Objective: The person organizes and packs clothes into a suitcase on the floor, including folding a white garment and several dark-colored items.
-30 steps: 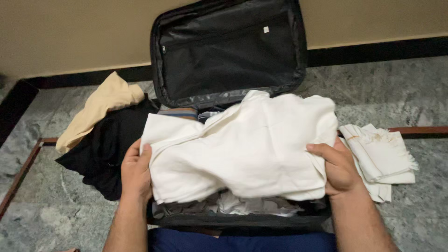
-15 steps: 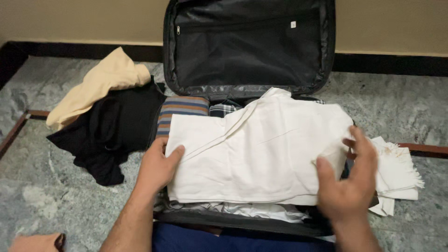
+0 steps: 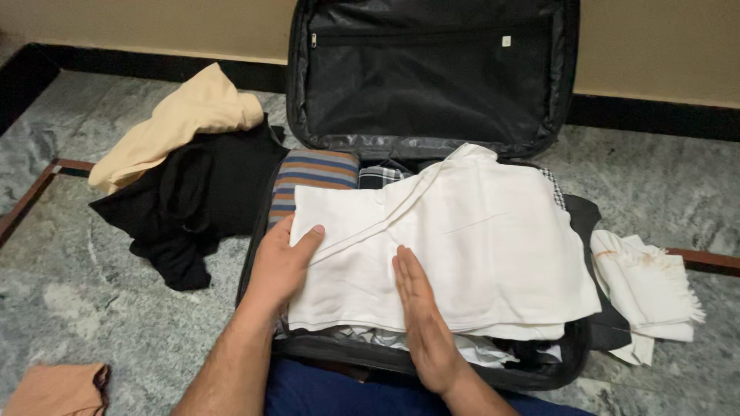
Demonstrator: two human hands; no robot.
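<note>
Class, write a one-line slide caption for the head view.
Both hands, left hand and right hand, press a folded white cloth flat atop an open black suitcase.

Single head-worn camera, looking steeply down and forward. Close range: open suitcase (image 3: 555,100) fills centre frame, floor (image 3: 100,308) and wall base around it.

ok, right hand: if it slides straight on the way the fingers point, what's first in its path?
The right hand lies flat on the folded white cloth, fingers pointing toward the open black suitcase lid. It likely meets the cloth's raised diagonal fold first; depth is unclear.
</note>
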